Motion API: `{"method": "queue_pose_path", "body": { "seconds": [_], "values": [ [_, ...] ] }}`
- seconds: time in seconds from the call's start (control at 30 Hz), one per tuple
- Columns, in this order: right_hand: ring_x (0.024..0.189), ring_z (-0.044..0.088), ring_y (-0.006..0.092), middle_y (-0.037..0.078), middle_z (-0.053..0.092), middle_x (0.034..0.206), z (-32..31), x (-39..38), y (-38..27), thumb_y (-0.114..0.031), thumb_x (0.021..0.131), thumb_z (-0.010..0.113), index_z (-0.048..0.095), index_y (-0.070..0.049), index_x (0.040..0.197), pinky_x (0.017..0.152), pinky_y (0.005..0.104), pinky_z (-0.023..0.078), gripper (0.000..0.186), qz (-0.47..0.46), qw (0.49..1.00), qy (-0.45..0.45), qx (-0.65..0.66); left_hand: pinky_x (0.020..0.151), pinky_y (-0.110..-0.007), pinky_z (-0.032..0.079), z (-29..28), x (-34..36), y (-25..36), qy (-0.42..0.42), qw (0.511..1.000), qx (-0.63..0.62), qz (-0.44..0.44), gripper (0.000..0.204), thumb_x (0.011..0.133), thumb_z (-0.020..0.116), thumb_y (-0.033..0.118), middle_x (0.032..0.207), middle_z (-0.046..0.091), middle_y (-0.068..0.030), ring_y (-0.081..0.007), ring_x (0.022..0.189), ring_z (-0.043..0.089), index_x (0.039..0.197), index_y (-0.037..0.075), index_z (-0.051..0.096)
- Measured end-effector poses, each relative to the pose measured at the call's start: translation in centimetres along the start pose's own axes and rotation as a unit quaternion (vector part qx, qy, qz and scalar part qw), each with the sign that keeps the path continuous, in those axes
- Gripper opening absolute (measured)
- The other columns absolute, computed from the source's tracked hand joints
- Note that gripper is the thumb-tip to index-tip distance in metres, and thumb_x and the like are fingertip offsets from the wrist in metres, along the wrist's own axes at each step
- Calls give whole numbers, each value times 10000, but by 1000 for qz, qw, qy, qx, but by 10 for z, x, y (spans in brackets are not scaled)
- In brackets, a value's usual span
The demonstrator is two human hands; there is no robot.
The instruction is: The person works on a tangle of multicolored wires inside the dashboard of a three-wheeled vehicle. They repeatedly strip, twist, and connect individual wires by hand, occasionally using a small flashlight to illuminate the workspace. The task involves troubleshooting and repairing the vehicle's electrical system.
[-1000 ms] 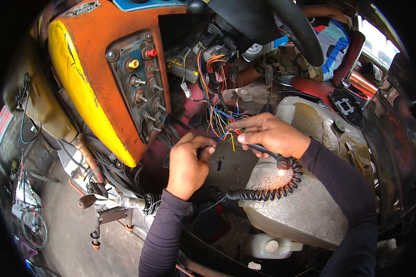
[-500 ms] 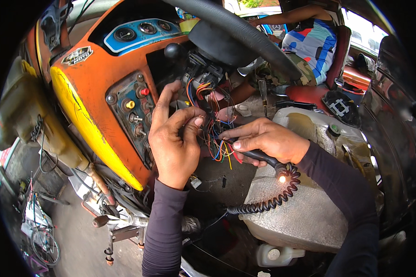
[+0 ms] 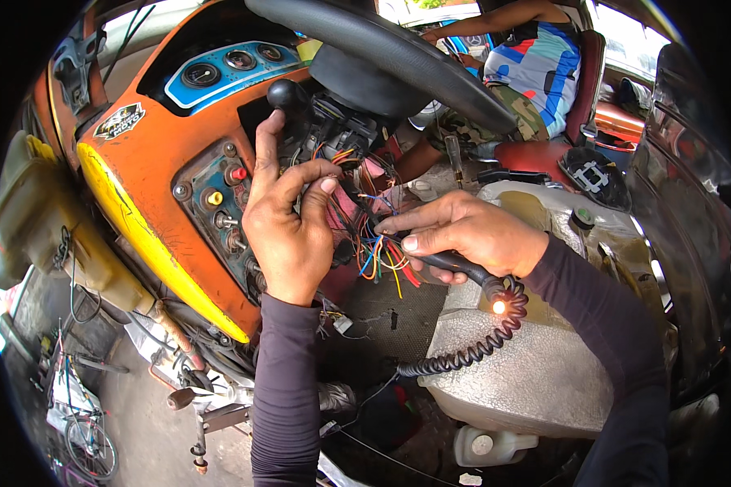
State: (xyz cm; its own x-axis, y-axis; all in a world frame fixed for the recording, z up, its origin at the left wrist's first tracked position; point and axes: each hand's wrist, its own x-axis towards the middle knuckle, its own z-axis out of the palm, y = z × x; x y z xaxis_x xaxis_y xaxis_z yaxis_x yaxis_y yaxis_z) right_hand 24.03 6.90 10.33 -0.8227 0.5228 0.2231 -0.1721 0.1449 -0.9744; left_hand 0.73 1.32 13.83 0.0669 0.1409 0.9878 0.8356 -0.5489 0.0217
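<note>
Wires are apparently being tested. The probe is gripped by the right hand; whether anything is pinched by the left hand cannot be told. Steady contact is likely required.

A black-and-white shield-shaped sticker bears lettering on the orange dashboard. Markings on 3 round black gauges are illegible.

The right hand grips a black rod-shaped tool with a glowing bulb and a coiled black cord, just beside thin multicoloured wires. The left hand has one finger extended toward a round black knob near the black steering wheel.
</note>
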Motion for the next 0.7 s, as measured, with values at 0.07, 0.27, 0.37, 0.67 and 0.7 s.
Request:
{"method": "queue_pose_path", "body": {
  "seconds": [0.07,0.27,0.37,0.67,0.7],
  "values": [
    [583,612,147,130,705,887,-1,-1,-3,-88,1037,648,576,76,1470,462,279,446,469,8,1000,-6,11,1121,-412,498,0,3,0,-16,1000,-8,5,167,824,766,-67,1620,513,-173,-343,1453,551,937,50,803],
    [567,606,148,122,696,882,0,-2,-8,-86,1029,664,579,77,1466,462,277,449,474,11,1000,-2,16,1080,-394,523,-8,2,2,-23,999,-29,-39,176,826,767,-66,1608,527,-177,-333,1416,586,948,54,808],
    [565,607,147,121,694,880,0,-2,-6,-82,1029,662,580,77,1465,462,278,450,471,8,1000,-5,20,1036,-380,549,-2,4,1,-9,1000,-23,3,184,828,766,-66,1598,541,-174,-321,1355,636,955,58,813],
    [563,600,130,104,697,876,0,-3,-6,-93,1024,675,594,70,1458,479,264,454,471,0,1000,7,-16,1034,-374,546,4,5,7,-18,998,-50,-19,194,823,766,-69,1621,513,-176,-322,1342,642,957,62,815],
    [548,598,126,97,698,859,0,-3,-6,-94,1029,663,606,64,1445,460,265,448,449,0,1000,8,-18,1041,-378,542,2,5,7,-17,999,-31,-7,199,821,761,-74,1627,506,-172,-325,1361,630,955,63,815]
  ]
}}
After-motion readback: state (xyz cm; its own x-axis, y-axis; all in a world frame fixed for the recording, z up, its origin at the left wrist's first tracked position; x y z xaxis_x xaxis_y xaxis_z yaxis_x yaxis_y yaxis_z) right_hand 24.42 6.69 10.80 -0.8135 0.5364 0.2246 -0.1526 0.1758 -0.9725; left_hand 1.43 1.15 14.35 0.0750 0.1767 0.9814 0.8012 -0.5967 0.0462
